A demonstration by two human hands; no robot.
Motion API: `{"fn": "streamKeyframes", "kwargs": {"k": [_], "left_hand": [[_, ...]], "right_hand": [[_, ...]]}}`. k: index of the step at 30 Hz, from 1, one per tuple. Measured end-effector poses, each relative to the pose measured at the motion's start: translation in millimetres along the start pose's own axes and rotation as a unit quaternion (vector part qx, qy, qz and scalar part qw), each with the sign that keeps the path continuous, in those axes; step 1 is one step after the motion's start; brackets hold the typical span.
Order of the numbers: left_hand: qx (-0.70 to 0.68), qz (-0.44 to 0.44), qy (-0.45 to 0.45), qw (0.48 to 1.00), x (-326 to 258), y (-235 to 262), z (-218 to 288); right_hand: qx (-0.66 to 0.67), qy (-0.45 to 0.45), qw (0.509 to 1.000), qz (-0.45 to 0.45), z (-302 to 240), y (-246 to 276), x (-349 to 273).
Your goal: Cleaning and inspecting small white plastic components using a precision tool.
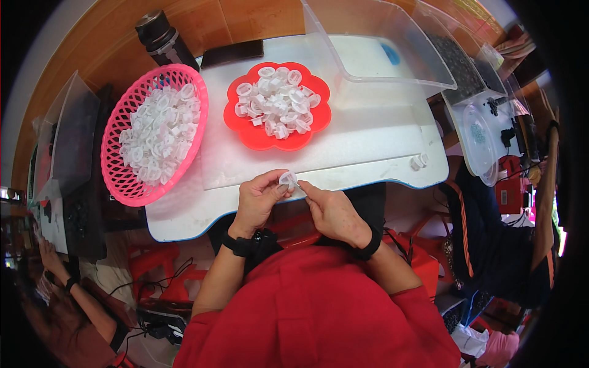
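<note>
A small white plastic cap (288, 178) sits pinched between the thumb and fingertips of the left hand (257, 199), raised just above the near edge of the white table (368, 144). The right hand (334, 211) comes in from the other side, its thumb and forefinger closed together and touching the cap's right edge, so both hands meet at this one piece. Both wrists wear black bands, and red sleeves fill the lower part of the view. Farther out on the table, straight ahead of the hands, lies a red flower-shaped plate (245, 132) heaped with similar white caps. To its left stands a pink mesh basket (119, 175), tilted and also full of white caps. A single white cap (419, 161) rests near the table's right edge. A clear plastic bin (374, 46) stands at the far right, and a dark bottle (161, 37) behind the basket.
</note>
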State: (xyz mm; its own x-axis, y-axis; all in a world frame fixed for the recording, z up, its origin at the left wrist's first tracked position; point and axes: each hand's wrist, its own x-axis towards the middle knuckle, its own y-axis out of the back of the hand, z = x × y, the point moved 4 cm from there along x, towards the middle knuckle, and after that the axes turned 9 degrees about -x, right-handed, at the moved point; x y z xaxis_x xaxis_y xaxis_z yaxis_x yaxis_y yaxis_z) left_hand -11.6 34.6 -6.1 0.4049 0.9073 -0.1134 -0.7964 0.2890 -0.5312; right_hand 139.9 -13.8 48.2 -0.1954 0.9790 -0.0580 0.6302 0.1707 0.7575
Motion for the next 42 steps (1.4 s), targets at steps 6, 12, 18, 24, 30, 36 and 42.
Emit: {"fn": "streamKeyframes", "kwargs": {"k": [6, 12, 18, 24, 30, 36, 42], "left_hand": [[-0.003, -0.014, 0.006, 1.0, -1, 1, 0], [0.0, -0.014, -0.002, 1.0, -1, 0, -2], [0.014, 0.005, -0.02, 1.0, -1, -4, 0], [-0.009, 0.033, -0.027, 0.999, -1, -3, -3], [0.004, 0.043, -0.025, 0.999, -2, -4, -2], [0.011, 0.037, -0.03, 0.999, -2, -6, -2], [-0.004, 0.027, -0.05, 0.998, -1, -5, -7]], "right_hand": [[-0.027, 0.019, 0.999, -0.027, -1, 1, 4], [-0.134, 0.043, 0.988, -0.069, -13, 7, 10], [-0.182, 0.047, 0.977, -0.098, -18, 9, 18], [0.01, -0.011, 0.999, -0.032, 2, -6, 3], [0.21, -0.116, 0.97, -0.027, 7, -21, -7], [0.204, -0.119, 0.972, -0.012, 5, -24, -7], [0.195, -0.122, 0.973, 0.012, 1, -24, -5]]}}
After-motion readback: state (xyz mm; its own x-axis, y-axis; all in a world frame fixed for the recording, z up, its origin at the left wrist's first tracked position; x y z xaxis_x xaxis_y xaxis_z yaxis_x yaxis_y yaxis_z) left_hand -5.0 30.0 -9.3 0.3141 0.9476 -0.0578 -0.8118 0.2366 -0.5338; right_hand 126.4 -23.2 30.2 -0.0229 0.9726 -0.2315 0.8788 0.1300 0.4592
